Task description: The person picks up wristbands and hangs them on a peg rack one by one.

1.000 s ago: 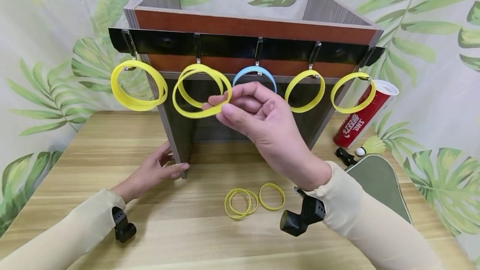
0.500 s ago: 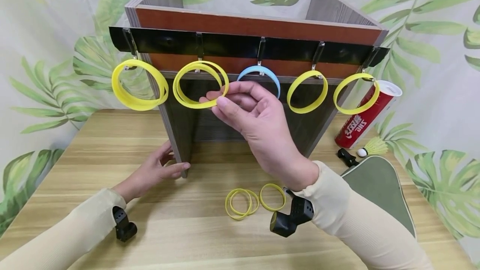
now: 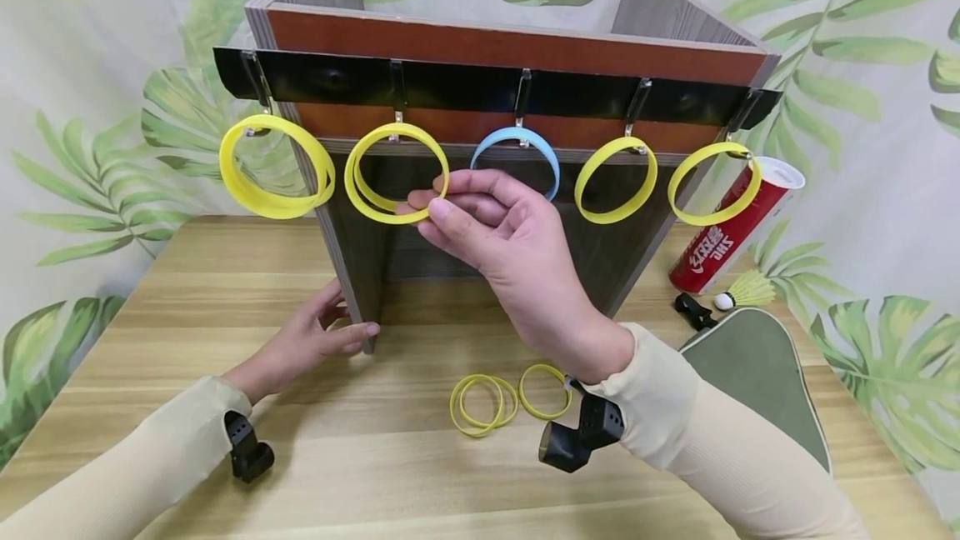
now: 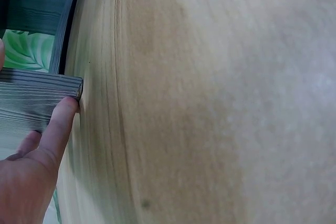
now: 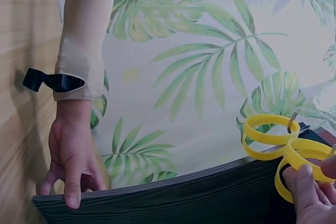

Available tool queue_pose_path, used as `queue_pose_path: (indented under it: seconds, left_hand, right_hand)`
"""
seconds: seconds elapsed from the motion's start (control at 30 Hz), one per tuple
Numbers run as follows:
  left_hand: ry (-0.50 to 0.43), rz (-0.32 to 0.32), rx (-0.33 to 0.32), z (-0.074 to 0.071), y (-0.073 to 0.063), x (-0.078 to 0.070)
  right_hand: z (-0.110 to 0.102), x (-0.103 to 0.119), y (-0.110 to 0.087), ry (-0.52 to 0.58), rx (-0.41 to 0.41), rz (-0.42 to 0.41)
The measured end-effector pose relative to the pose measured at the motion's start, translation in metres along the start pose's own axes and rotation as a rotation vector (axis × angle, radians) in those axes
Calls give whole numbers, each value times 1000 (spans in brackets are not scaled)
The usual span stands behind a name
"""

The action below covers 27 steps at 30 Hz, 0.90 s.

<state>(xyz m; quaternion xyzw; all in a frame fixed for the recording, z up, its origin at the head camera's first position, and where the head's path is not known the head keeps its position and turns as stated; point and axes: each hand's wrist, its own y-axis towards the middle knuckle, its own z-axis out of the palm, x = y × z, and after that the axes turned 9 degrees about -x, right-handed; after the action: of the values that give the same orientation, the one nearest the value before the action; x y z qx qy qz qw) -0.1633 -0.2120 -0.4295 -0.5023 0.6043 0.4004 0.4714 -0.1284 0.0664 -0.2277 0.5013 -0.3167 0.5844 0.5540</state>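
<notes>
My right hand (image 3: 517,257) pinches a yellow wristband (image 3: 386,219) between thumb and fingers. The band's top lies at the second hook (image 3: 397,90) from the left on a black strip (image 3: 465,88); whether it sits on the hook I cannot tell. Another yellow band shows just behind it. My left hand (image 3: 307,344) grips the lower front edge of the left side panel (image 3: 358,273) of a wooden stand, thumb on one face and fingers on the other. Yellow wristbands hang from the first hook (image 3: 258,86), a blue wristband (image 3: 517,133) from the middle one, partly hidden by my right hand.
A yellow band (image 3: 600,217) and another yellow band (image 3: 701,221) hang on the right hooks. Several loose yellow bands (image 3: 480,432) lie on the tabletop (image 3: 360,473). At right are a red tube (image 3: 712,240), a shuttlecock (image 3: 750,290) and a green case (image 3: 757,382).
My right hand has moved left and slightly toward the stand with the pinched band, which now nearly overlaps the band behind it at the second hook. The left hand stays on the panel.
</notes>
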Motion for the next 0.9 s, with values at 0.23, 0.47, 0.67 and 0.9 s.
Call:
queue_pose_path:
  seconds: [0.23,0.47,0.67,0.9]
  left_hand:
    - [8,6,-2,-1,2,-1]
    - [-10,-1,-14,0,1,-4]
    - [-12,0,-14,0,-1,-3]
    - [-2,-14,-6,0,-1,-2]
  right_hand:
    - [-2,-1,-1,-40,24,12]
    - [-9,-2,-6,-140,63,11]
    - [-14,-4,-8,-148,82,15]
    - [-24,-9,-10,-184,133,51]
